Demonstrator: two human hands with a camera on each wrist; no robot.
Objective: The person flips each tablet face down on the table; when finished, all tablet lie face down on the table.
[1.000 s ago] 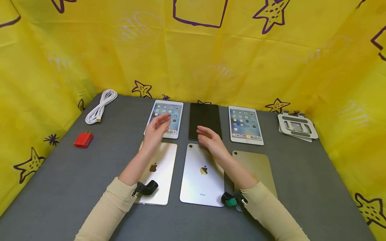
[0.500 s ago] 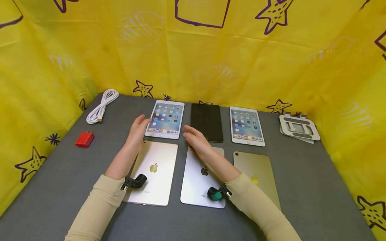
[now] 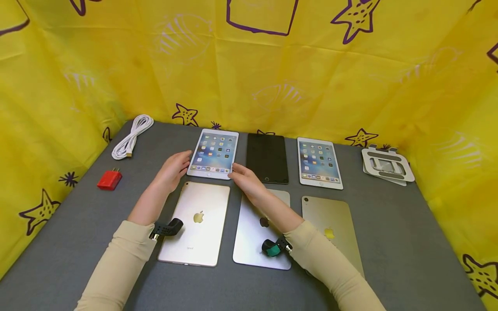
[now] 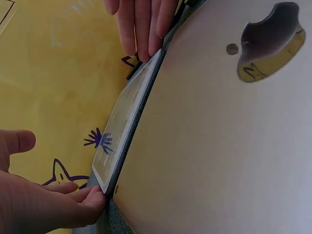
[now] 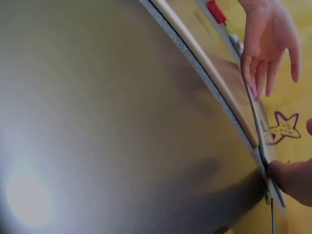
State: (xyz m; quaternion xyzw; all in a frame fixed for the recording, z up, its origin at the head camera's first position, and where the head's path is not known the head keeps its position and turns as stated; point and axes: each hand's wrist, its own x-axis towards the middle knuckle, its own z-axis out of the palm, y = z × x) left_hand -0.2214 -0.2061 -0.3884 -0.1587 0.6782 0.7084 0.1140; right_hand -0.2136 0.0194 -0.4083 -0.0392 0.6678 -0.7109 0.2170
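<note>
A white tablet (image 3: 214, 154) with its home screen lit lies face up at the back left. My left hand (image 3: 171, 170) is at its lower left edge; in the left wrist view, the fingertips touch the tablet's near corner and the thumb stands apart. On the other side, my right hand (image 3: 248, 182) has its fingers stretched to the lower right corner, touching or nearly so. Under my forearms lie a pale gold tablet (image 3: 206, 235) and a silver tablet (image 3: 249, 237), backs up. The right wrist view shows my right fingers (image 5: 292, 178) at a tablet edge.
A black-screened tablet (image 3: 266, 157) and another white tablet (image 3: 319, 162) continue the back row. A gold tablet (image 3: 330, 216) lies front right. The grey table (image 3: 70, 259) also holds a white cable (image 3: 132, 136), a red charger (image 3: 109, 180) and a folded stand (image 3: 387, 165). Yellow cloth (image 3: 249, 65) surrounds it.
My left hand has moved left, from over the white tablet to its left edge. My right hand has moved left and down to its right corner. The tablets appear to lie still.
</note>
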